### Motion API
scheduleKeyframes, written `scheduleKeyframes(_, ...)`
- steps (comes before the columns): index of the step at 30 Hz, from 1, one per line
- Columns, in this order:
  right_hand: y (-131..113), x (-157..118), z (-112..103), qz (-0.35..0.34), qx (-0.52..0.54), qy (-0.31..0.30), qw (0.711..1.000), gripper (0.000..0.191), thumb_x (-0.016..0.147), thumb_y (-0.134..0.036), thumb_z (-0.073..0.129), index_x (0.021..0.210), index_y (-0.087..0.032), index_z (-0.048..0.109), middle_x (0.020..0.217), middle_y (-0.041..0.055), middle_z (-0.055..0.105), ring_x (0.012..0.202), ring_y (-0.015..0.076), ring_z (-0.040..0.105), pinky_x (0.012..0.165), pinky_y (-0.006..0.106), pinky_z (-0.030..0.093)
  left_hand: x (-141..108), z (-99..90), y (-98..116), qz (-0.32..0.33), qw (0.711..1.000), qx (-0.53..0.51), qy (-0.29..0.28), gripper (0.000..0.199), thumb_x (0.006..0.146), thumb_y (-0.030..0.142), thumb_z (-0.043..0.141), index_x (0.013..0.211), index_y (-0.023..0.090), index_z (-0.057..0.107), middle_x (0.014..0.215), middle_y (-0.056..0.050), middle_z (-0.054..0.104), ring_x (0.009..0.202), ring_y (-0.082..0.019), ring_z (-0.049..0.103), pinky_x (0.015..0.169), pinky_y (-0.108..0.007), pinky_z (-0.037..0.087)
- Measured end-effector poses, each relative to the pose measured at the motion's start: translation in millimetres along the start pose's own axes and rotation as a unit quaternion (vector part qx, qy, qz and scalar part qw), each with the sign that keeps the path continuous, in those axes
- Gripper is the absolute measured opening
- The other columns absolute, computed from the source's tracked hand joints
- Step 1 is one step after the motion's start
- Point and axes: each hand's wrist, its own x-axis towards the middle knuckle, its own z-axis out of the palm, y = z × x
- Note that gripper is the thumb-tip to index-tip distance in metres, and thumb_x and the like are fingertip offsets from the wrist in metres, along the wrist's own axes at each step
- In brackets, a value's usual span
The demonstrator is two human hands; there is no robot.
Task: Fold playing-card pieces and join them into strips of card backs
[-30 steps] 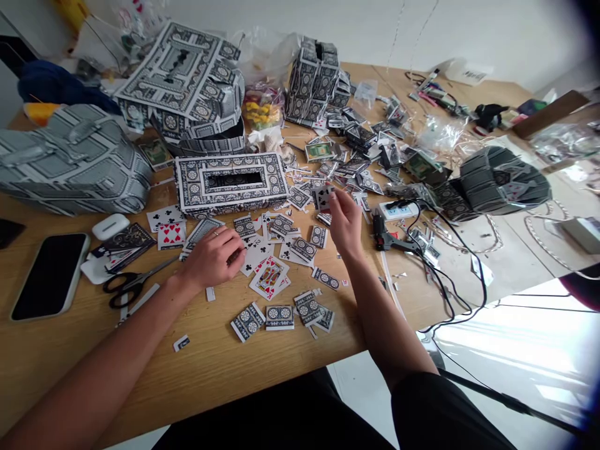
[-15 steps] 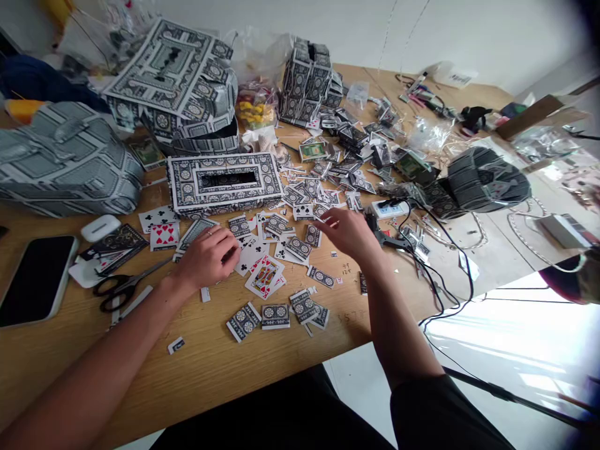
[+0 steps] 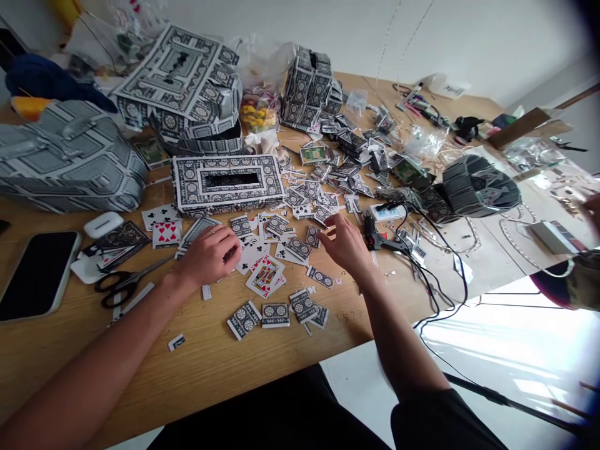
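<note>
Your hands were apart over the table [image 3: 225, 362]. Your right hand [image 3: 349, 247] had its thumb and fingers drawn close beside a folded card [image 3: 312, 236]; whether they gripped anything, you could not have told from this view. Your left hand [image 3: 209, 256] lay curled by the loose cards, its grasp hidden. Handling such small pieces well probably called for a light fingertip pinch on the edges, since a hard squeeze could have spoiled the creases, and a low wrist might have dragged neighbouring pieces.

The folded cards [image 3: 275, 315] lay scattered between and below your hands, small, flat-looking and patterned dark grey and white, near a face-up king [image 3: 265, 276].
</note>
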Motion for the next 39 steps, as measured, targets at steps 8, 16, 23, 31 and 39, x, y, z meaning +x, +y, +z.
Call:
scheduleKeyframes(8, -32.5, 5.6, -0.8, -0.16, 0.047, 0.017, 0.986, 0.016, 0.1, -0.032, 0.063, 0.113, -0.024, 0.066, 0.117, 0.01, 0.072, 0.106, 0.0277, 0.069, 0.093, 0.044, 0.054, -0.3, 2.4, -1.8, -0.004, 1.0, -0.014, 0.007, 0.014, 0.098, 0.019, 0.057, 0.086, 0.02, 0.062, 0.087, -0.006, 0.069, 0.087, -0.024, 0.063, 0.091, -0.042, 0.056)
scheduleKeyframes(16, -70.0, 41.2, 32.3, -0.264, -0.037, -0.118, 0.956, 0.031, 0.099, -0.03, 0.071, 0.128, -0.021, 0.066, 0.129, 0.015, 0.068, 0.114, 0.0308, 0.067, 0.098, 0.047, 0.056, -1.3, 1.8, -0.6, -0.008, 1.0, -0.012, 0.024, 0.014, 0.099, 0.019, 0.058, 0.086, 0.021, 0.061, 0.086, -0.006, 0.068, 0.086, -0.024, 0.063, 0.088, -0.04, 0.056)
scheduleKeyframes(23, -43.3, 69.3, 11.4, -0.242, 0.003, -0.124, 0.962, 0.039, 0.086, -0.009, 0.065, 0.122, -0.021, 0.071, 0.125, 0.0095, 0.072, 0.113, 0.028, 0.069, 0.103, 0.046, 0.054, -1.2, 3.2, -2.5, -0.022, 0.999, -0.018, 0.018, 0.017, 0.099, 0.019, 0.057, 0.083, 0.021, 0.062, 0.083, -0.006, 0.067, 0.085, -0.024, 0.062, 0.084, -0.039, 0.055)
scheduleKeyframes(31, -60.5, 44.0, 10.6, -0.257, -0.022, -0.135, 0.957, 0.027, 0.095, -0.015, 0.062, 0.12, -0.021, 0.07, 0.121, 0.0111, 0.074, 0.116, 0.0291, 0.068, 0.106, 0.049, 0.053, 1.1, 1.4, -1.4, -0.035, 0.999, -0.017, 0.01, 0.021, 0.102, 0.021, 0.055, 0.081, 0.021, 0.06, 0.081, -0.005, 0.064, 0.084, -0.023, 0.061, 0.081, -0.038, 0.055)
scheduleKeyframes(39, -54.9, 11.6, 10.1, -0.203, -0.097, -0.159, 0.961, 0.043, 0.085, -0.024, 0.084, 0.124, -0.025, 0.067, 0.12, 0.0125, 0.069, 0.113, 0.034, 0.068, 0.097, 0.05, 0.057, 1.4, 0.1, -1.3, -0.04, 0.999, -0.024, 0.002, 0.021, 0.101, 0.023, 0.056, 0.08, 0.022, 0.063, 0.082, -0.006, 0.066, 0.084, -0.023, 0.061, 0.082, -0.04, 0.055)
